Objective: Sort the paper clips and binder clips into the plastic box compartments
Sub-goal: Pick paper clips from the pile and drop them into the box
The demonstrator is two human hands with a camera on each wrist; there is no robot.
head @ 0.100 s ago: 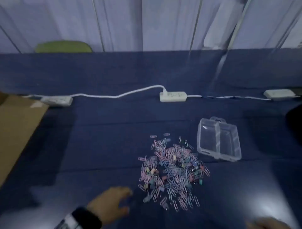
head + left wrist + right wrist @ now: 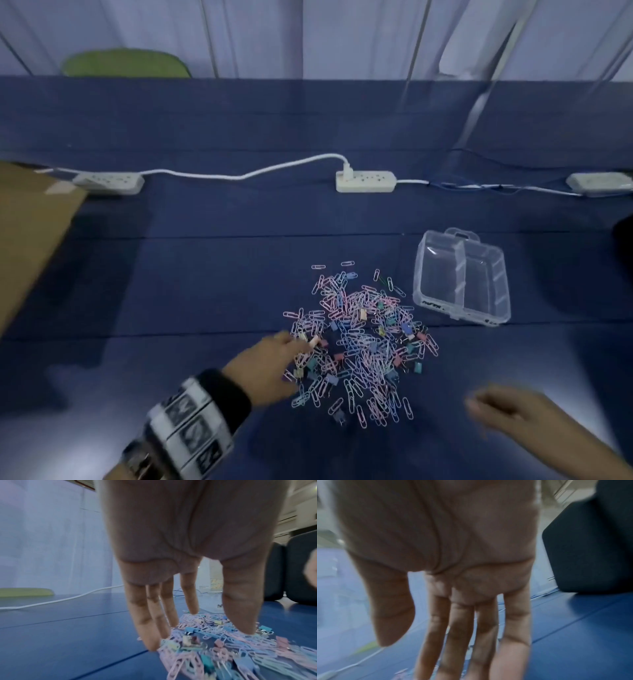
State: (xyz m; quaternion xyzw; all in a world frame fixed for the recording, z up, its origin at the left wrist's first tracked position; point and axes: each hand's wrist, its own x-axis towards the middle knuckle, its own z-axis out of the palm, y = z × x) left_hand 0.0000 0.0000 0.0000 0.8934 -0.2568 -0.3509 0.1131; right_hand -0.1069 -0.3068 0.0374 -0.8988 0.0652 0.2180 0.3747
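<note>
A heap of pastel paper clips and small binder clips (image 2: 363, 339) lies on the blue table (image 2: 205, 274). To its upper right stands a clear plastic box (image 2: 460, 277) with two compartments, both bare. My left hand (image 2: 270, 363) reaches onto the heap's left edge; in the left wrist view its straight fingers (image 2: 154, 626) and thumb touch down on the clip heap (image 2: 223, 642), gripping nothing. My right hand (image 2: 503, 407) hovers blurred at the lower right, apart from the heap, with fingers (image 2: 458, 635) straight and bare.
Three white power strips (image 2: 366, 181) joined by a white cable (image 2: 239, 174) lie across the table behind the heap. A cardboard sheet (image 2: 30, 240) covers the left edge. A dark object (image 2: 623, 236) sits at the right edge, a green chair back (image 2: 126, 63) beyond the table.
My left hand has moved up and right onto the heap's left edge. My right hand has come further into view from the bottom right.
</note>
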